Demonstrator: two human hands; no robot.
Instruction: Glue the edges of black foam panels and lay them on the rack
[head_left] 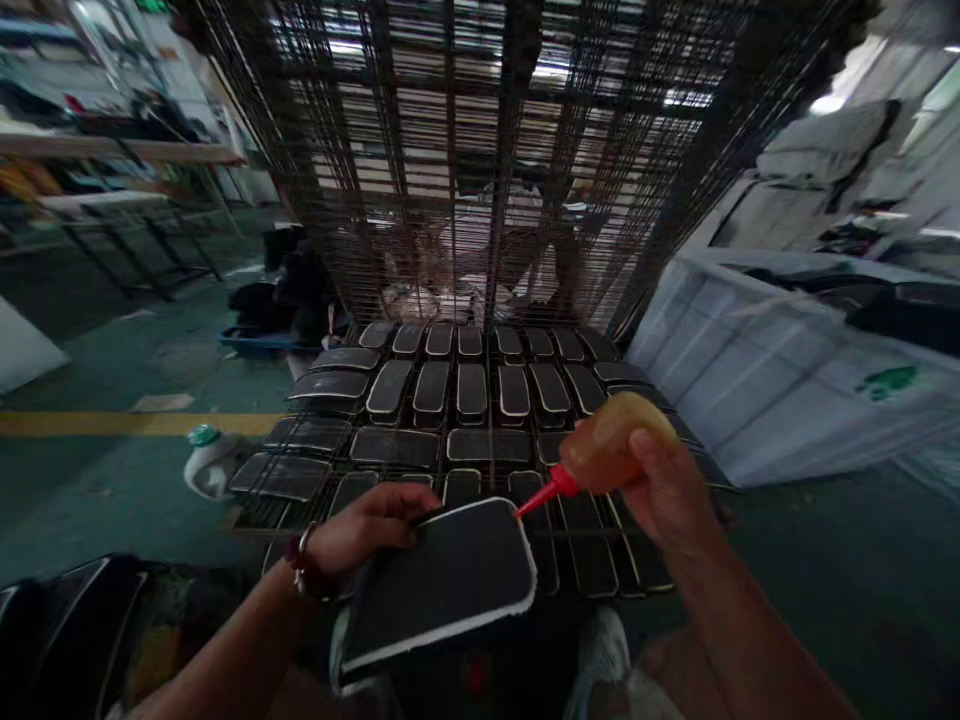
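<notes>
Black panel (450, 575): is tilting above the wire rack (517, 80), flat-faced, round-cornered, a pale strip rimming it.
Left hand (369, 528): fingers are pinching the panel's upper-left edge.
Right hand (664, 485): fingers are gripping 1 bottle (616, 440).
Bottle: is looking rounded, translucent amber; its tapering red nozzle (553, 489) is meeting the panel's rim.
Rack: thin bars are bearing rounded dark pieces (471, 390).

- Panel (450, 575): in the left hand (371, 525), reaching rightward from it.
- Bottle (619, 440): in the right hand (667, 490), its nozzle (544, 492) pointing left to the panel's edge.
- Rack (517, 60): ahead of both hands, rows of pads (472, 390) lying on it.
- Jug (212, 468): left of the left hand, farther off.
- Bin (750, 370): beyond the right hand, to its right.
- Table (120, 150): far beyond the left hand, leftward.
</notes>
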